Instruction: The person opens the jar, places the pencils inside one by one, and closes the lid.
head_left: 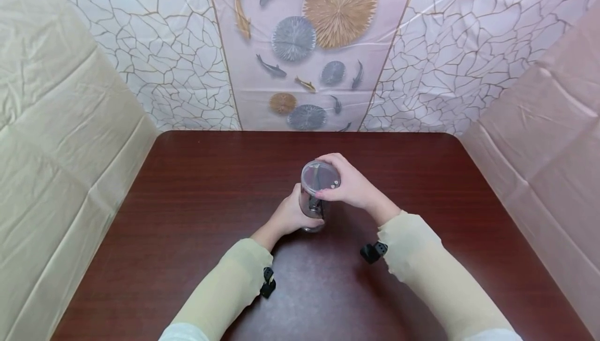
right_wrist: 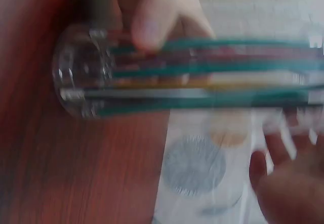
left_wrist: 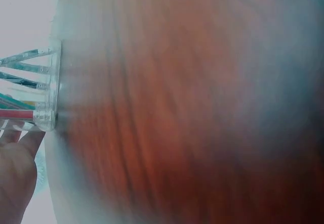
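Note:
A tall clear jar [head_left: 309,204] with a round see-through lid [head_left: 313,173] is above the middle of the table. My left hand [head_left: 288,213] grips its body low down, the thumb across the near side. At the top, my right hand [head_left: 350,182] holds the lid's rim between thumb and fingers. Long thin sticks in teal, red, yellow and black, perhaps pens or pencils, fill the jar [right_wrist: 81,95] in the right wrist view. That view is blurred. Whether the jar's base touches the table, I cannot tell.
The dark reddish-brown table [head_left: 211,174] has rounded far corners. Behind it hangs a patterned cloth [head_left: 178,44], and beige cloth walls [head_left: 61,148] stand on either side. Small black cameras sit at both wrists.

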Motion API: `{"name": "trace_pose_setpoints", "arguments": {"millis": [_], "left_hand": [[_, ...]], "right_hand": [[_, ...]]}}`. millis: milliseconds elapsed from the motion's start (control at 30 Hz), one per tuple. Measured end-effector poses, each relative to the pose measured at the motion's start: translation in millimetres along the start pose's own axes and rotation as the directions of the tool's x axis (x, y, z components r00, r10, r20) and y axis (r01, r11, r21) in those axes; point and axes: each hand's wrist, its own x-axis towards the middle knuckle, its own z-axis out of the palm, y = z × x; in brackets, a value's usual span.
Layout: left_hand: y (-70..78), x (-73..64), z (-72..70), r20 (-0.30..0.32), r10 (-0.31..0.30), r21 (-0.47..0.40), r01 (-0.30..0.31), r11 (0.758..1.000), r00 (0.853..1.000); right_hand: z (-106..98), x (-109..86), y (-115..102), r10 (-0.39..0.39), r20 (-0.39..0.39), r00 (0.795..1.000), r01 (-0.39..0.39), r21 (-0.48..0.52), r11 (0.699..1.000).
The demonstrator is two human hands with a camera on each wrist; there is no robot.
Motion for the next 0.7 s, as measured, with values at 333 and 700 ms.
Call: {"name": "trace_pose_setpoints", "arguments": {"millis": [333, 700], "left_hand": [[1.6, 1.1, 0.0, -0.028, 0.013, 0.001, -0.013, 1.0, 1.0], [-0.2, 0.4, 1.1, -0.004, 0.032, 0.009, -0.032, 0.999, 0.999]], "right_hand": [[2.7, -16.2, -36.9, 0.212, -0.159, 0.964, -0.245, -0.233, 0.941], [-14.4, 0.4, 0.9, -0.121, 0.097, 0.988, 0.123, -0.014, 0.992]]}}
